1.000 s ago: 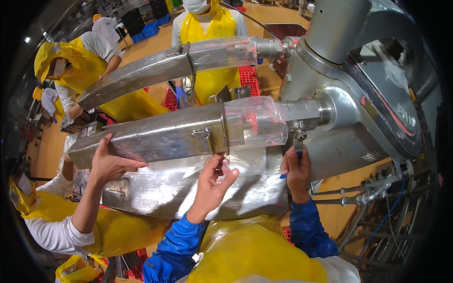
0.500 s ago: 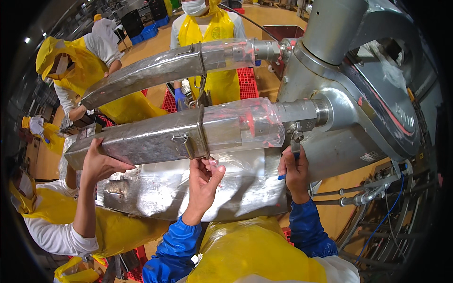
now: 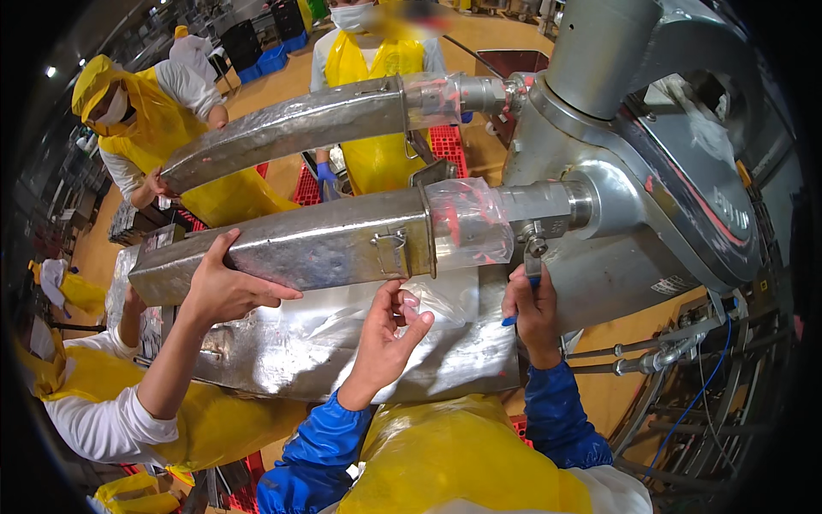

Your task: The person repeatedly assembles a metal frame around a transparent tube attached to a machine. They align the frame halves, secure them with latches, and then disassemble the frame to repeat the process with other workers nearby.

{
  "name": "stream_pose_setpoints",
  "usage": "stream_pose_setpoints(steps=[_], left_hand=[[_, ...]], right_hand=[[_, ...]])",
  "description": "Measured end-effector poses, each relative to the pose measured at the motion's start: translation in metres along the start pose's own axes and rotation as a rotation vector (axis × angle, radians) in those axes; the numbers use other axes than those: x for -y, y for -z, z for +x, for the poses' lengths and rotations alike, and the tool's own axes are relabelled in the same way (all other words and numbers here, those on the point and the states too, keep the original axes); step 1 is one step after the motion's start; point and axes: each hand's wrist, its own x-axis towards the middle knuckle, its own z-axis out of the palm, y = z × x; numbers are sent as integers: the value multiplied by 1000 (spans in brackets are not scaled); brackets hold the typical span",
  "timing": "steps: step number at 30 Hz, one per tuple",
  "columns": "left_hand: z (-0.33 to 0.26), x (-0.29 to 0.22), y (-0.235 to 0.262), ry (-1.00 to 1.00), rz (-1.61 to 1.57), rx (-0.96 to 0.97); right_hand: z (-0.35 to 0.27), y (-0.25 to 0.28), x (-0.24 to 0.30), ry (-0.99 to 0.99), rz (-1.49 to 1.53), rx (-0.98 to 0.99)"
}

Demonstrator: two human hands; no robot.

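Note:
My right hand [image 3: 533,313] is closed round the small valve lever [image 3: 534,271] below the nearer outlet pipe [image 3: 544,206]. Curled fingers of my left hand [image 3: 384,343] touch the underside of a long steel mould [image 3: 317,240]; something pale and clear shows at the fingertips, too small to make out. A clear plastic sleeve [image 3: 471,218] with pink smears runs from the pipe into the mould's rim. A co-worker's hand [image 3: 227,287] supports that mould from below. Behind it, a second curved steel mould [image 3: 282,128] meets another plastic-covered pipe, its far-left end held by another person.
A large grey machine [image 3: 591,163] stands at the right. Under the moulds lies a shiny metal surface [image 3: 282,347]. Red crates [image 3: 448,150] stand on the floor beyond. A person in a yellow apron [image 3: 377,64] faces me across the moulds.
Both steel moulds have slid right, over more of the plastic sleeves. The co-worker's hand has travelled with the nearer one. My left hand has shifted slightly right; my right hand stays on the lever.

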Motion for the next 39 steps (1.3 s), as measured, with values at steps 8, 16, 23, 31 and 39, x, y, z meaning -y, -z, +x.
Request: stream_pose_setpoints(steps=[8,16,23,31,39], left_hand=[[2,1,-7,-9,184,162],[-6,-6,4,20,74,49],[-18,-4,33,-38,-136,-197],[-36,-13,93,-21,124,-415],[-56,21,120,-62,-203,-476]], right_hand=[[-5,-21,-13,-32,202,-141],[-4,-64,-10,-54,508,-234],[-2,-84,-3,-92,635,-270],[3,-97,2,-118,787,-267],[10,-119,16,3,816,-229]])
